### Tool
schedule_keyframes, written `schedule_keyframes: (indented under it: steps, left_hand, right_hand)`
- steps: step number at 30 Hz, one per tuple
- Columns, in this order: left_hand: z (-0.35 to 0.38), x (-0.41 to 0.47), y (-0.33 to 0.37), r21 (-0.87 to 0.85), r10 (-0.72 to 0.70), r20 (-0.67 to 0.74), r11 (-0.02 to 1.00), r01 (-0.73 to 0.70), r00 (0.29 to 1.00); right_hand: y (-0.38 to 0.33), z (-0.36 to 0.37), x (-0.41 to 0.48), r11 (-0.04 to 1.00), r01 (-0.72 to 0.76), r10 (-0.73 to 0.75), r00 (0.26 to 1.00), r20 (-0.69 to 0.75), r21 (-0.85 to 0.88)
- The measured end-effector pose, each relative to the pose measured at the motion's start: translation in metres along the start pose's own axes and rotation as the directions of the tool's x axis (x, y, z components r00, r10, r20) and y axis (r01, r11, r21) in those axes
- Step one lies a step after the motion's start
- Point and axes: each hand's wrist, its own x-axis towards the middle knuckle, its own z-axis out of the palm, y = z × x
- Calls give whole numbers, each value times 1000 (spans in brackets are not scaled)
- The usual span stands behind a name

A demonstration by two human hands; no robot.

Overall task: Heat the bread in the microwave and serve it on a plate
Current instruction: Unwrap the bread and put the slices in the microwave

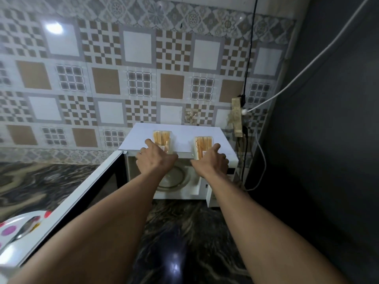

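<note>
A white microwave [184, 132] stands against the tiled wall with its door [86, 193] swung open to the left. Inside, the glass turntable [176, 179] shows, partly hidden by my arms. Two clear packs of sliced bread lie on the microwave's top: the left pack [162, 138] and the right pack [203, 143]. My left hand [155, 158] rests over the near end of the left pack, fingers around it. My right hand [213, 160] covers the near end of the right pack the same way.
A white plate [12, 228] with pink and red dots sits at the lower left on the dark marbled counter [184, 232]. A dark wall stands at the right. A socket strip [238, 117] with black and white cables hangs right of the microwave.
</note>
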Motion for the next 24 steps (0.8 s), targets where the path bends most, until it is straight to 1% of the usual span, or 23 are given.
schedule_keyframes:
  steps: [5,8,13,19,22,24]
  left_hand:
    - [-15,-64,-21,-7,-20,-7,1000,20,1000]
    - [-16,-96,-38,-44,-55,-18,998,54,998]
    - [-1,-128,-71,-33,-92,0,995,92,996]
    - [30,-145,-112,-17,-134,38,991,134,990]
    - [54,-147,-135,-89,-167,125,980,179,978]
    - [69,-147,-151,-67,-193,133,977,203,972]
  right_hand:
    - [21,-5,-58,1000,-16,17,1000,-24,6]
    - [37,1,-85,999,-27,27,999,-21,22]
    - [65,25,-114,997,-72,70,997,39,34]
    - [103,77,-134,988,-133,122,983,137,73]
    - [123,103,-139,989,-141,133,975,177,34]
    - [137,119,-142,990,-144,141,971,193,-1]
